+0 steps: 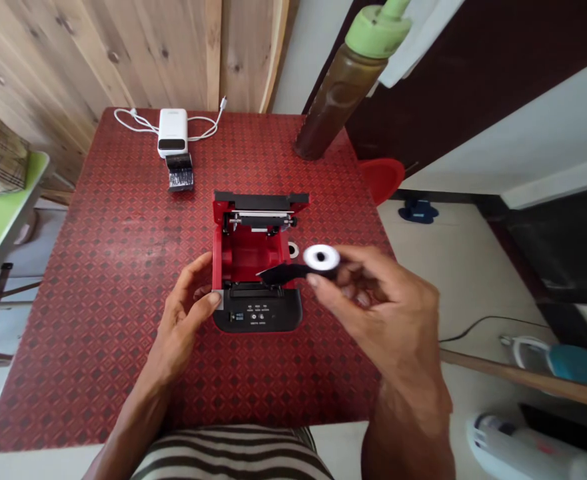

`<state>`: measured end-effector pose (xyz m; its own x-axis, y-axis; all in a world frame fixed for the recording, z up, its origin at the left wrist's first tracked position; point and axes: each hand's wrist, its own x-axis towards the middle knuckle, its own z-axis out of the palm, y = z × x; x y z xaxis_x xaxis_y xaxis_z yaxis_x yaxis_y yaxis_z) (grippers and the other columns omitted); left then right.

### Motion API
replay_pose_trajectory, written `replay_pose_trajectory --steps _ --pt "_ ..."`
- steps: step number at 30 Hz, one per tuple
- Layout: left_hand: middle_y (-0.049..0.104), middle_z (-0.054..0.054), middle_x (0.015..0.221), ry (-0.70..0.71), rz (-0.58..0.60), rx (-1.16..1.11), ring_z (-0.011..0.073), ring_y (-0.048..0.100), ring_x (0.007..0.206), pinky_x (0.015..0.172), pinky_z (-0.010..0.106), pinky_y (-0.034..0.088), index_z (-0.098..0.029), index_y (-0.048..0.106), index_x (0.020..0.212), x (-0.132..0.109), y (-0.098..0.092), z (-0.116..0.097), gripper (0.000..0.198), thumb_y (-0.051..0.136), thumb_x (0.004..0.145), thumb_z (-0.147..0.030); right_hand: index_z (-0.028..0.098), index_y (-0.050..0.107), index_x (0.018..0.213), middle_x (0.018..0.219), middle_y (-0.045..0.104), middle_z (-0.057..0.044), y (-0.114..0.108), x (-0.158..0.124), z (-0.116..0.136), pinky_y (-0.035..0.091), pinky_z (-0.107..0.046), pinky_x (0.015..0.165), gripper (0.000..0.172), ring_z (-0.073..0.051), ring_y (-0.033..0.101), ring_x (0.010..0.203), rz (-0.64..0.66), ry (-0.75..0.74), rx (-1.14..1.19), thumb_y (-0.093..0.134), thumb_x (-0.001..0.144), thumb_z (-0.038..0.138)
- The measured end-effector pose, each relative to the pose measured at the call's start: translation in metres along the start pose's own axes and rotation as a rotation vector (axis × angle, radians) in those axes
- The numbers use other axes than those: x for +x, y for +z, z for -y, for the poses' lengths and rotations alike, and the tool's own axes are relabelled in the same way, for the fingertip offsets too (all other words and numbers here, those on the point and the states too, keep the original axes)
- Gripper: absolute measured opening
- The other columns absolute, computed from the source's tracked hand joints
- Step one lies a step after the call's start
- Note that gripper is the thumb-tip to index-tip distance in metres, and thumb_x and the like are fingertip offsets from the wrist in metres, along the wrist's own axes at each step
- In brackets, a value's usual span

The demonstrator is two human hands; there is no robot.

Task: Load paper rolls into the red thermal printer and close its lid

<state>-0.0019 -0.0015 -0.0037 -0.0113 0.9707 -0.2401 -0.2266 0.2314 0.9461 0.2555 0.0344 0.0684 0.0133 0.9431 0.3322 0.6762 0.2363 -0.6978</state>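
Two hands are busy at once. My left hand [189, 308] braces the near left corner of the small red printer [256, 263], thumb and fingers resting against its side rather than closed around anything. My right hand [373, 303] pinches a white paper roll [321, 257] between thumb and fingertips, holding it just above and to the right of the open bay, with a dark strip [283, 272] trailing from it toward the bay's front edge. The printer sits mid-tabletop [98, 267] with its lid [260, 199] tipped back, the red cavity bare.

To seat the roll well, I judge it should go in level, its axis running across the bay, with the loose end leading toward the front slot rather than curling under. My left hand should hold the body steady so it does not slide on the patterned cloth. I would lower the roll straight in rather than drop it, keeping the strip free of the lid hinge.

Farther back lie a white power bank [172, 132] with its cable, and a brown bottle [346, 83].
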Motion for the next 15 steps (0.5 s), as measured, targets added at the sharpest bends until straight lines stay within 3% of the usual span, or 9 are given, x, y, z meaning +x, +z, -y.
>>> replay_pose_trajectory --steps 3,5,7,10,15 --pt "0.068 0.005 0.166 0.022 -0.009 -0.002 0.0354 0.063 0.152 0.127 0.053 0.051 -0.036 0.068 0.159 0.001 -0.002 0.005 0.056 0.078 0.105 -0.045 0.025 0.075 0.102 0.073 0.071 0.004 -0.003 -0.022 -0.026 0.048 -0.027 0.052 0.023 -0.014 0.061 0.057 -0.214 0.263 0.020 0.085 0.090 0.043" --pt "0.067 0.005 0.168 0.029 -0.016 -0.003 0.0367 0.061 0.155 0.129 0.055 0.050 -0.036 0.068 0.159 0.002 -0.002 0.006 0.057 0.078 0.104 -0.045 0.025 0.074 0.099 0.070 0.070 0.004 0.005 -0.040 -0.038 0.049 -0.028 0.053 0.028 -0.016 0.061 0.056 -0.261 0.367 -0.033 0.083 0.088 0.049" --pt "0.067 0.006 0.168 0.028 -0.023 -0.005 0.0376 0.060 0.157 0.130 0.057 0.049 -0.035 0.068 0.158 0.004 -0.002 0.007 0.057 0.079 0.103 -0.046 0.025 0.073 0.099 0.067 0.070 0.003 0.019 -0.056 -0.044 0.051 -0.030 0.055 0.027 -0.017 0.061 0.054 -0.207 0.410 -0.069 0.080 0.088 0.050" --pt "0.068 0.006 0.166 0.034 -0.029 0.001 0.0372 0.059 0.159 0.133 0.058 0.045 -0.034 0.069 0.157 0.004 -0.002 0.007 0.057 0.079 0.102 -0.046 0.027 0.070 0.094 0.064 0.068 0.004 0.038 -0.073 -0.042 0.052 -0.030 0.058 0.018 -0.016 0.059 0.051 -0.010 0.362 -0.021 0.073 0.090 0.044" --pt "0.069 0.006 0.165 0.058 -0.019 0.028 0.0356 0.060 0.158 0.133 0.055 0.046 -0.035 0.069 0.158 0.004 -0.001 0.006 0.054 0.076 0.105 -0.045 0.026 0.071 0.103 0.072 0.073 0.002 0.039 -0.075 -0.039 0.057 -0.031 0.065 0.010 -0.018 0.064 0.058 0.239 0.255 0.062 0.065 0.096 0.030"
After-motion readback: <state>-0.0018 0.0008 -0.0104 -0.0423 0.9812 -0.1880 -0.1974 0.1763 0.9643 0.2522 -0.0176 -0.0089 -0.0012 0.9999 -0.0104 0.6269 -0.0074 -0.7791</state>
